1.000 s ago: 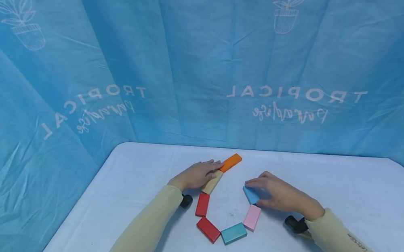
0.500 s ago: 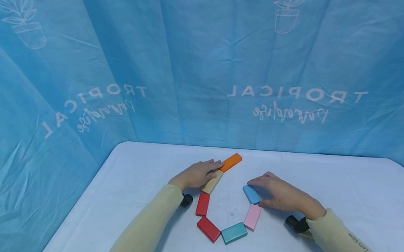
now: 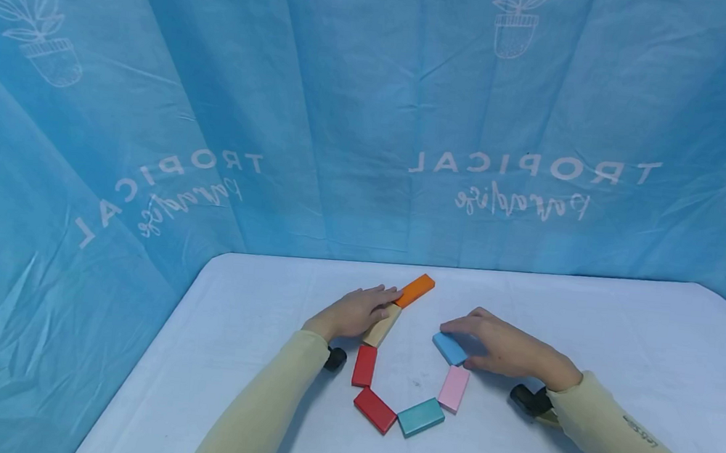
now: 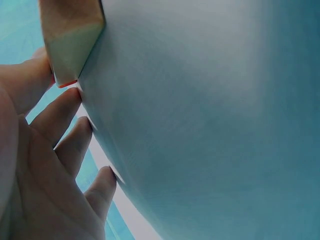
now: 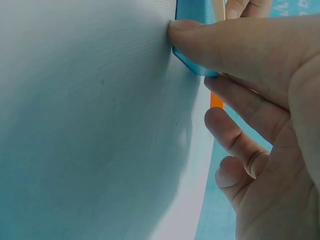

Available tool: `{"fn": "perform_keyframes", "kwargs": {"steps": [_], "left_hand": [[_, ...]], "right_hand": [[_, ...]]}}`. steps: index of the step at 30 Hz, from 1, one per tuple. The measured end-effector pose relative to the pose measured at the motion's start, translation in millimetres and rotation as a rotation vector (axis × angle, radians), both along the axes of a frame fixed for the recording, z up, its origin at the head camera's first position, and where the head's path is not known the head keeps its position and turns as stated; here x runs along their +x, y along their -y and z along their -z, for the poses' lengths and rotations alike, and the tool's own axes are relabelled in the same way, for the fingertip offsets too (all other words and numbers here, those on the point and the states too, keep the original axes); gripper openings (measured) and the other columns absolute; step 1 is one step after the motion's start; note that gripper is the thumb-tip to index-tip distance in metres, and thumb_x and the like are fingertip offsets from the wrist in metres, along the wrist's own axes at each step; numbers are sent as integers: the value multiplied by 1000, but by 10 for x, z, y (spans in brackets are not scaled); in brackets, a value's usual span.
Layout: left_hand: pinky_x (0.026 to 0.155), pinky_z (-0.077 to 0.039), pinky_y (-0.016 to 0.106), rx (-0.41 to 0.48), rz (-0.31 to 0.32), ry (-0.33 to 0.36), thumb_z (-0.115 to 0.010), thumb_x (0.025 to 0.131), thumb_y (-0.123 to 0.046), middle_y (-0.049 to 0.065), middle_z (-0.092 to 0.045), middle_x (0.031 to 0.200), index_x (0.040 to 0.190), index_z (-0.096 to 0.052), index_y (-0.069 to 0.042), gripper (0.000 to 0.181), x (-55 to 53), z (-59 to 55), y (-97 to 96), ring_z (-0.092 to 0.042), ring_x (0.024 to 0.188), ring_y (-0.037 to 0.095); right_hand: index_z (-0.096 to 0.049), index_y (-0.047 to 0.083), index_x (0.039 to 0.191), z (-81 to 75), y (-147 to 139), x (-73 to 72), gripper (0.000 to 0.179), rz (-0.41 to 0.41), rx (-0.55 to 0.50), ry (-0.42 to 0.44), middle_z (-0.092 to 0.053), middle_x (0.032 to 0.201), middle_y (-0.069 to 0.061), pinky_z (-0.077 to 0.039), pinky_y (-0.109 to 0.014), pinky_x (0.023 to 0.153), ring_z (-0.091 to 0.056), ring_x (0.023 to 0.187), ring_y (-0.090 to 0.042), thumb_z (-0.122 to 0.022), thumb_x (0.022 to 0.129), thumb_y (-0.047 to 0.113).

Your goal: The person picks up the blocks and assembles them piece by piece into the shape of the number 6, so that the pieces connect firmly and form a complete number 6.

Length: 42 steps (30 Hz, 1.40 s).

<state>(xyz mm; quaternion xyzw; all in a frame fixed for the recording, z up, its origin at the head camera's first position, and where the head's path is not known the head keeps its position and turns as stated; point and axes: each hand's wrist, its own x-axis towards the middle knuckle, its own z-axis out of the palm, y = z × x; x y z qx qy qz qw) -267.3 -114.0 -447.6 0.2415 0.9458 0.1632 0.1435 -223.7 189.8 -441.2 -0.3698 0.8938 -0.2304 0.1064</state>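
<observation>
Wooden blocks lie flat on the white table in a curved chain, in the head view. My right hand (image 3: 501,345) pinches the light blue block (image 3: 448,348) at the chain's right end, thumb on its near end. In the right wrist view the thumb presses the blue block (image 5: 192,11), with the other fingers loosely bent below. My left hand (image 3: 354,314) rests at the plain wood block (image 3: 384,326), fingers extended towards the orange block (image 3: 416,291) beyond it. The left wrist view shows the plain block (image 4: 72,45) beside the thumb and forefinger.
Between those ends run two red blocks (image 3: 365,366), a teal block (image 3: 420,417) and a pink block (image 3: 454,389). A blue printed curtain (image 3: 374,111) hangs behind the table (image 3: 621,339) and along its left side.
The blue block and the right hand have shifted slightly left, and the block's angle has changed a little. The left hand and the other blocks stay in place.
</observation>
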Motion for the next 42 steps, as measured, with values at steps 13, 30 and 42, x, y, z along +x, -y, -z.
{"fn": "perform_keyframes", "kwargs": {"steps": [13,30,42], "left_hand": [[123,-19,43,-1,-2,4,-48,107,-32,-3,-36,161,158,-35,-27,52,2,-19,-18,-27,150,20],[124,-18,42,8,-8,14,-47,108,-32,-4,-35,162,158,-35,-28,52,10,-25,0,-27,151,19],[124,-19,43,14,-9,12,-47,108,-32,-3,-36,161,158,-35,-27,52,25,-38,-5,-27,151,20]], "right_hand": [[-58,8,141,-7,-11,4,60,11,-18,22,-60,138,-5,-51,-48,100,-52,121,-26,-80,86,11],[-60,11,139,-32,-444,180,57,155,-114,-8,-62,133,-2,-52,-48,88,-57,109,-24,-80,86,22],[-58,14,140,-99,-803,503,57,193,-173,-34,-61,133,1,-53,-37,78,-57,105,-17,-78,90,31]]}}
